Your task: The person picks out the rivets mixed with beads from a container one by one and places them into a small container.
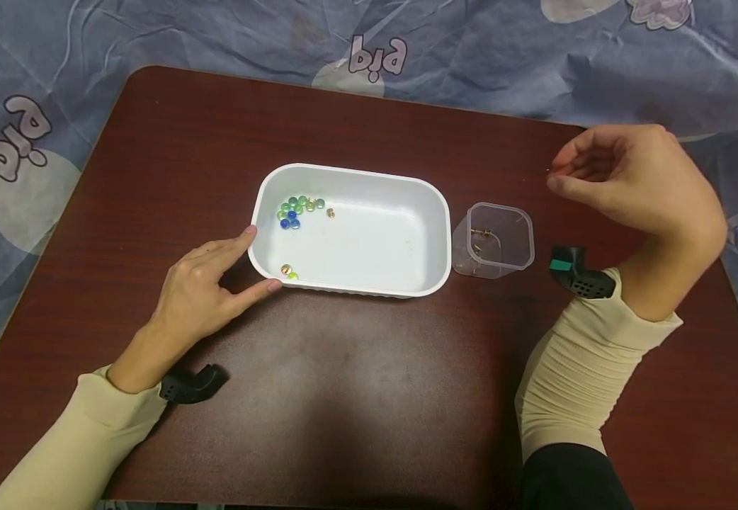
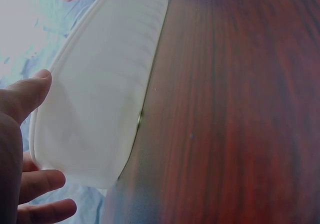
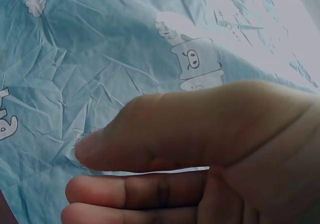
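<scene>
A white tray (image 1: 356, 244) holds green and blue glass marbles (image 1: 293, 207) in its far left corner and a couple more marbles (image 1: 287, 270) near its front wall. A small brass-coloured piece (image 1: 331, 212) lies apart inside. My left hand (image 1: 200, 290) touches the tray's left corner, thumb and forefinger spread along the outside of the rim. In the left wrist view its thumb (image 2: 37, 86) lies straight against the tray's edge. Raised at the right, my right hand (image 1: 637, 177) brings thumb and forefinger together, with a tiny dark speck (image 1: 548, 170) at the tips; its kind is too small to tell.
A clear plastic container (image 1: 518, 237) stands right beside the tray, with several small brass-coloured pieces (image 1: 480, 234) in it. Everything stands on a dark red-brown wooden table (image 1: 318, 382). Blue-grey printed cloth (image 1: 216, 35) lies beyond the table's far edge.
</scene>
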Demonstrator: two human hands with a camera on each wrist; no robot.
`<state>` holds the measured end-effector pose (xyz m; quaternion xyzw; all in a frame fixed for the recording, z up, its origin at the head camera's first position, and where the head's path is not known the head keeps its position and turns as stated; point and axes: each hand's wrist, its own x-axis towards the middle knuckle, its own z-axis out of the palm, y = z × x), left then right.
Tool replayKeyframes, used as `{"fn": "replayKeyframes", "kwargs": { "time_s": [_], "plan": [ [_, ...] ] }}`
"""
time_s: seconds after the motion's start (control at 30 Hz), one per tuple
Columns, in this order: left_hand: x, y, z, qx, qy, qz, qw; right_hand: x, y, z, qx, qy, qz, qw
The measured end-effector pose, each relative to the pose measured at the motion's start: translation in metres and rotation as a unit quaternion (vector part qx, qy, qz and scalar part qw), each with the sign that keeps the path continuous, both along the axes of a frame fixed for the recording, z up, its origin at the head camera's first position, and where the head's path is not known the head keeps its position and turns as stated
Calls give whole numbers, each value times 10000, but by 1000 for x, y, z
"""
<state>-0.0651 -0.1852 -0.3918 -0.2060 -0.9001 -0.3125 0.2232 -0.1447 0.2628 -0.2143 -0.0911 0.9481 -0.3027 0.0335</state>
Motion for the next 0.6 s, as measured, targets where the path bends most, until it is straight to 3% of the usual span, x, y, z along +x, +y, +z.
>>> {"fn": "replayKeyframes", "kwargs": {
  "time_s": [0.6],
  "plan": [
    [0,-1,-1,-34,116,-22,9999,-12,-21,-4,81,61,386,9992]
  ]
}}
